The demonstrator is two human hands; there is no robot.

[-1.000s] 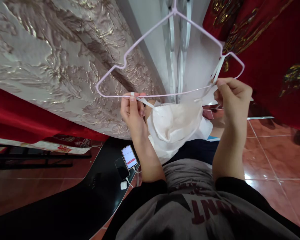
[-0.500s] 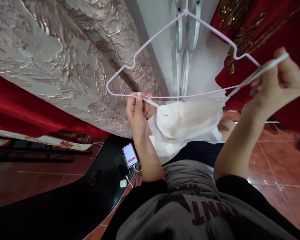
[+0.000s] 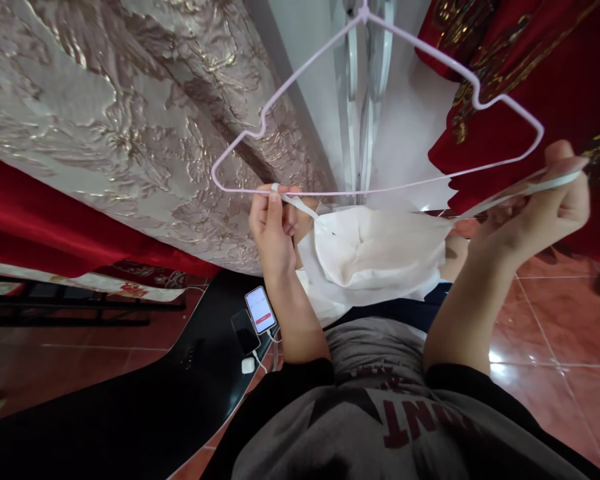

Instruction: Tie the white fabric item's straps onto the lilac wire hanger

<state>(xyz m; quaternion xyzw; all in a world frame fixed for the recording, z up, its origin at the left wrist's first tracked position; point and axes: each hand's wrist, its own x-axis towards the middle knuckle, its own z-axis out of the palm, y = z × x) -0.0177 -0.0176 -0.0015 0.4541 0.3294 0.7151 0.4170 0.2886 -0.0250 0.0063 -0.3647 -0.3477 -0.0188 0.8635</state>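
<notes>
A pale pink wire hanger [image 3: 360, 107] hangs in front of me. My left hand [image 3: 273, 230] pinches a thin white strap against the hanger's lower bar near its left end. A white garment [image 3: 375, 257] sags below the bar between my hands. My right hand [image 3: 540, 207] is closed on the garment's other strap [image 3: 505, 193], stretched out to the right, just below the hanger's right shoulder.
A beige and gold embroidered cloth [image 3: 130, 120] hangs at the left, red and gold fabric [image 3: 555, 67] at the right. Below lies a black surface [image 3: 170, 393] with a lit phone [image 3: 260, 311], a dark phone [image 3: 245, 333] and a white charger [image 3: 249, 365]. The floor is red tile [image 3: 555, 333].
My right hand pulled the strap from the hanger's right end far out to the right, then lowered it slightly. The left hand stayed on the bar.
</notes>
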